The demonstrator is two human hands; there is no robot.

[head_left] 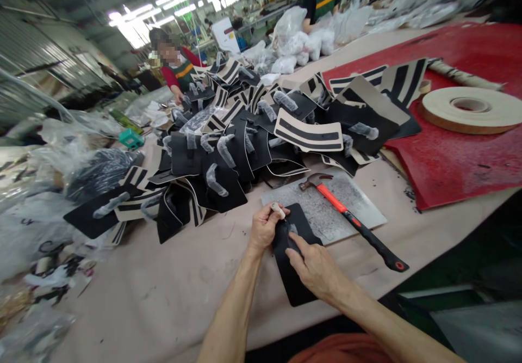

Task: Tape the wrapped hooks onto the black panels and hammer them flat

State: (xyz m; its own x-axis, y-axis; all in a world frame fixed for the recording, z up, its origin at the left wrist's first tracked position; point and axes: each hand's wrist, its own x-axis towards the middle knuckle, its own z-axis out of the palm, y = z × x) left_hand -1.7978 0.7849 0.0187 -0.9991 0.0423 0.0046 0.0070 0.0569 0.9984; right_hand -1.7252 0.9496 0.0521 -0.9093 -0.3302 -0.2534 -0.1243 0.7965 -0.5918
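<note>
A black panel (pixel 296 289) lies flat on the table near its front edge. My left hand (pixel 263 228) is closed on a small pale-wrapped piece (pixel 278 210) at the panel's upper end. On the panel's middle rests my right hand (pixel 316 265), its index finger and thumb apart, touching the surface near a small clear scrap. Beyond the panel, a claw hammer (pixel 336 202) with a red and black handle lies across a grey metal plate (pixel 369 210), its handle end on the table.
A large heap of black and beige panels (pixel 226 189) with wrapped handles covers the table ahead. On the right, a roll of pale tape (pixel 473 104) sits on red sheeting (pixel 448 183). Plastic bags (pixel 101 178) lie left. Two people (pixel 183 74) stand beyond.
</note>
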